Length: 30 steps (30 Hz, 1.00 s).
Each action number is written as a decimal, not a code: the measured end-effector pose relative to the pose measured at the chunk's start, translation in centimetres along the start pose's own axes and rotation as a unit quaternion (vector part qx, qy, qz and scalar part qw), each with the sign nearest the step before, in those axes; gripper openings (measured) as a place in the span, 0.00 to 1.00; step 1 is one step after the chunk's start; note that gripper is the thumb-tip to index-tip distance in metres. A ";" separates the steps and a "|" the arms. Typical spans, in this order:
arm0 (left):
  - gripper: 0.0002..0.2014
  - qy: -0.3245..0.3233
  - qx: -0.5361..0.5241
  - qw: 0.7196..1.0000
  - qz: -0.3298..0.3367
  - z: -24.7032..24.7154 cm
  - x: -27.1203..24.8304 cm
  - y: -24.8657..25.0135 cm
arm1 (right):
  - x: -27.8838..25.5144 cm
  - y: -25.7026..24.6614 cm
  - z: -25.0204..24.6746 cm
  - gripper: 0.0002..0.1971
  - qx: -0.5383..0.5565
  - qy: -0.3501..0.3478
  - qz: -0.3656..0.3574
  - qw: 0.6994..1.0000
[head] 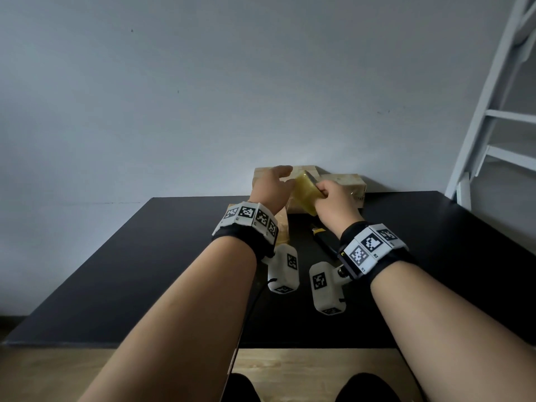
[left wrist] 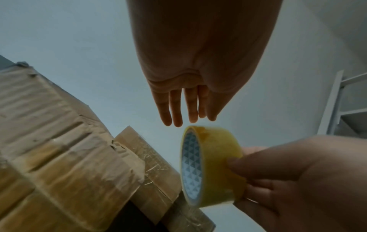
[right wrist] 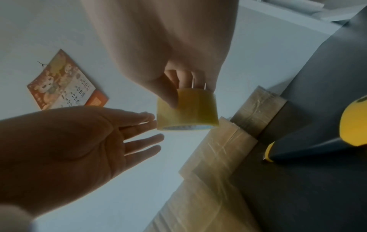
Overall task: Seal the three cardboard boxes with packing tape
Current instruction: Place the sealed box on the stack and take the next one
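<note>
My right hand (head: 326, 192) grips a yellowish roll of packing tape (head: 304, 194), thumb on its outer face and fingers in the core, held in the air above the boxes. The left hand (head: 278, 181) is open beside the roll, its straight fingertips (left wrist: 176, 120) just short of the roll's (left wrist: 214, 164) rim. Three cardboard boxes stand at the table's far edge: one at the back left (head: 262, 172), one to the right (head: 349, 184), one nearer under my left wrist (head: 282, 229). Clear tape shows on the box tops (left wrist: 151, 157) (right wrist: 218, 157).
A yellow-and-black utility knife (head: 322, 239) lies on the black table (head: 145, 256) just in front of the boxes, below my right wrist. A white ladder frame (head: 493, 126) stands at the right. A calendar (right wrist: 63, 83) hangs on the wall.
</note>
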<state>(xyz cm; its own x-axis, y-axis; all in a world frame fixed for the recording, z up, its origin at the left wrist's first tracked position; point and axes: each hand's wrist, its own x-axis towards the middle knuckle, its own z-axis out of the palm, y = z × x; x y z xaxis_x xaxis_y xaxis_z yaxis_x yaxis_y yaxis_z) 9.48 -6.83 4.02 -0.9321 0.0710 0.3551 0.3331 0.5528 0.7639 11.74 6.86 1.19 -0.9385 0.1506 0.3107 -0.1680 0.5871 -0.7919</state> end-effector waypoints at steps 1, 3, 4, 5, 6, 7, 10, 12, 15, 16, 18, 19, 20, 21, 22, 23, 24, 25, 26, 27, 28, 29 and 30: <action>0.20 0.004 -0.001 1.000 0.003 -0.1 0.0 0.1 | -0.1 -0.2 0.2 0.15 0.008 -0.003 -0.004 1.000; 0.18 0.020 0.013 1.000 0.016 -0.2 -0.2 -0.1 | -0.3 -0.6 0.5 0.15 0.017 -0.007 -0.009 1.000; 0.16 0.036 0.022 0.999 0.022 -0.2 -0.3 -0.2 | -0.3 -0.8 0.6 0.15 0.021 -0.010 -0.013 1.000; 0.15 0.055 0.031 0.998 0.026 -0.2 -0.4 -0.3 | -0.4 -0.9 0.7 0.15 0.023 -0.012 -0.015 1.000; 0.14 0.074 0.039 0.996 0.031 -0.2 -0.5 -0.4 | -0.4 -1.1 0.8 0.15 0.024 -0.014 -0.017 0.999; 0.13 0.091 0.047 0.994 0.034 -0.2 -0.6 -0.5 | -0.5 -1.1 0.9 0.15 0.024 -0.016 -0.018 0.999; 0.11 0.122 0.059 0.990 0.038 -0.2 -0.5 -0.6 | -0.5 -1.2 1.0 0.14 0.026 -0.020 -0.023 0.999; 0.10 0.131 0.068 0.988 0.037 -0.3 -0.2 -0.6 | -0.5 -1.4 1.1 0.14 0.026 -0.020 -0.028 0.999; 0.10 0.132 0.096 0.985 0.048 -0.3 0.1 -0.7 | -0.6 -1.5 1.1 0.14 0.033 -0.024 -0.031 0.999; 0.10 0.129 0.108 0.984 0.056 -0.3 0.2 -0.8 | -0.6 -1.5 1.2 0.14 0.034 -0.026 -0.031 0.999; 0.09 0.125 0.129 0.981 0.071 -0.3 0.2 -0.9 | -0.7 -1.5 1.3 0.15 0.033 -0.030 -0.031 0.999; 0.09 0.123 0.136 0.980 0.077 -0.4 0.3 -0.9 | -0.7 -1.5 1.3 0.15 0.031 -0.031 -0.032 0.999; 0.09 0.121 0.143 0.979 0.081 -0.6 0.4 -1.0 | -0.7 -1.6 1.4 0.15 0.028 -0.031 -0.034 0.999; 0.09 0.119 0.151 0.978 0.083 -0.8 0.4 -1.0 | -0.6 -1.6 1.5 0.15 0.025 -0.031 -0.034 0.999; 0.09 0.116 0.158 0.977 0.084 -0.9 0.4 -0.9 | -0.5 -1.6 1.6 0.15 0.021 -0.030 -0.033 0.999; 0.09 0.110 0.163 0.977 0.085 -1.0 0.4 -0.8 | -0.4 -1.6 1.6 0.15 0.015 -0.027 -0.032 0.999; 0.09 0.103 0.167 0.977 0.087 -1.1 0.4 -0.8 | -0.3 -1.7 1.7 0.15 0.006 -0.023 -0.029 0.999; 0.09 0.094 0.169 0.977 0.091 -1.1 0.4 -0.7 | -0.2 -1.7 1.7 0.15 -0.004 -0.017 -0.025 1.000; 0.08 0.084 0.170 0.977 0.094 -1.0 0.2 -0.5 | -0.1 -1.7 1.7 0.14 -0.014 -0.012 -0.019 1.000; 0.08 0.076 0.168 0.978 0.096 -1.0 0.1 -0.4 | 0.1 -1.7 1.6 0.14 -0.022 -0.009 -0.012 1.000; 0.08 0.070 0.163 0.979 0.097 -1.0 0.0 -0.3 | 0.2 -1.7 1.5 0.14 -0.029 -0.006 -0.003 1.000; 0.08 0.066 0.157 0.980 0.098 -1.0 0.0 -0.2 | 0.4 -1.7 1.4 0.15 -0.033 -0.002 0.005 0.999; 0.08 0.064 0.152 0.981 0.098 -1.1 0.0 0.0 | 0.6 -1.8 1.3 0.15 -0.038 0.001 0.013 0.999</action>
<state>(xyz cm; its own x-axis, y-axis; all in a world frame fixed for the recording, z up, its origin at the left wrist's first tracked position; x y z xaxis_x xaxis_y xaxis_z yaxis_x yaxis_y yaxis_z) 9.67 -7.73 4.56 -0.8230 0.1069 0.5579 0.4277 0.7629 0.4848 11.14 4.89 2.12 -0.9418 0.1670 0.2918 -0.1210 0.6414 -0.7576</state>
